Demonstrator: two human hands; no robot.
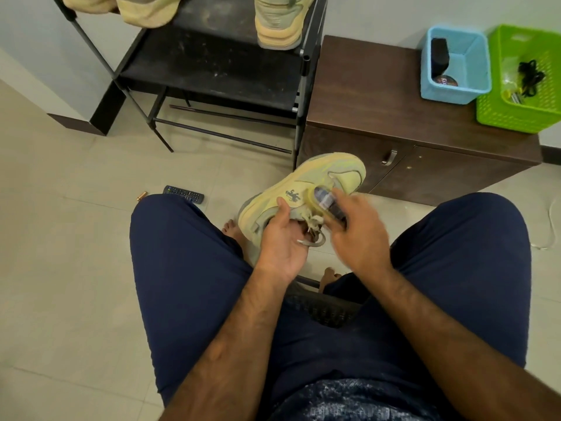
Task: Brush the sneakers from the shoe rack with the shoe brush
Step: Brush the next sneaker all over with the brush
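A pale yellow sneaker (303, 183) with a dark emblem on its side and frayed laces is held up between the knees, toe pointing away. The left hand (282, 241) grips its collar, thumb on the side. The right hand (361, 232), blurred, clasps the shoe brush (326, 202) against the upper.

Yellow sneaker (306, 189) mid-frame, toe toward 1 o'clock, laces loose. Blurred shoe brush (326, 203) against its upper. Black shoe rack (212, 68) at 11 o'clock; matching sneaker (277, 25) on its shelf, heel out.
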